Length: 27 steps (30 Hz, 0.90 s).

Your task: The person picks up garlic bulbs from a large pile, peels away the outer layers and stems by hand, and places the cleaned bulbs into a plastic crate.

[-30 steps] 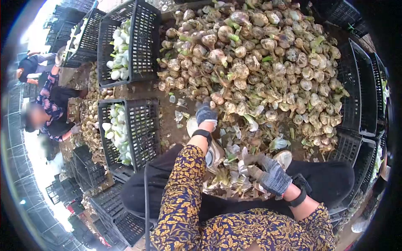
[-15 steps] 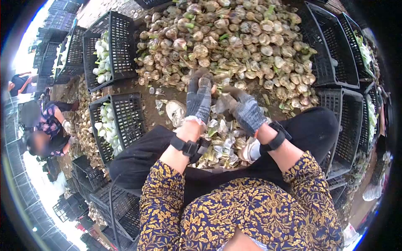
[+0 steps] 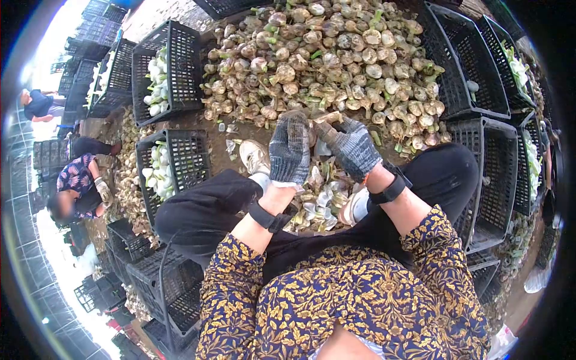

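Observation:
Both hands wear grey knit gloves and meet just below a large heap of unpeeled garlic bulbs (image 3: 324, 60). My left hand (image 3: 290, 149) has its fingers wrapped round something, mostly hidden, that looks like a garlic bulb. My right hand (image 3: 351, 147) is closed beside it, pinching a short pale brown stem (image 3: 328, 118) that points toward my left hand. Below the hands, between my shoes, lies a pile of loose garlic skins (image 3: 321, 201).
Black crates with white peeled bulbs stand at left (image 3: 189, 157) and upper left (image 3: 183, 72). More black crates (image 3: 495, 180) line the right side. A person (image 3: 78, 183) sits at far left; another person (image 3: 39, 105) is behind. My shoe (image 3: 254, 157) is near my left hand.
My hands have come slightly closer together, and the pale stem now shows between them. The view has shifted a little. The seated person at left has bent forward.

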{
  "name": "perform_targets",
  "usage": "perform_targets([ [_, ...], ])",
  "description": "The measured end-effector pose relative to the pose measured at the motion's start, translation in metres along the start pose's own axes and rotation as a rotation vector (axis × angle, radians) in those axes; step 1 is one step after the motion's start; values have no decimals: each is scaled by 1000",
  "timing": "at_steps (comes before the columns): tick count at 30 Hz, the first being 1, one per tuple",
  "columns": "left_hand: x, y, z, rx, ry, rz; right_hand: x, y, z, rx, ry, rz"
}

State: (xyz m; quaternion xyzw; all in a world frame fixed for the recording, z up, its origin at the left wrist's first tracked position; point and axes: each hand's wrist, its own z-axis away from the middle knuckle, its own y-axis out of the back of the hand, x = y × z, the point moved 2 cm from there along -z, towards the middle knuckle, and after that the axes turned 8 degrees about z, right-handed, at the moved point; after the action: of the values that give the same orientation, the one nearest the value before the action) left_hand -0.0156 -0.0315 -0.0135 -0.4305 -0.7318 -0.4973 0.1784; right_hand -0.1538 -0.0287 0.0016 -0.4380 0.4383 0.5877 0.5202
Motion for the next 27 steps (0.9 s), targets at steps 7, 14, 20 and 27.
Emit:
perform_targets([
  [7, 4, 7, 1, 16, 331, 276, 13, 0, -6, -12, 267, 302],
  [14, -14, -2, 2, 42, 1259, 892, 3, 0, 0, 48, 395, 525],
  [20, 18, 3, -15, -10, 1038, 1091, 14, 0, -7, 96, 317, 743],
  [27, 11, 6, 5, 38, 833, 1017, 11, -2, -2, 111, 345, 594],
])
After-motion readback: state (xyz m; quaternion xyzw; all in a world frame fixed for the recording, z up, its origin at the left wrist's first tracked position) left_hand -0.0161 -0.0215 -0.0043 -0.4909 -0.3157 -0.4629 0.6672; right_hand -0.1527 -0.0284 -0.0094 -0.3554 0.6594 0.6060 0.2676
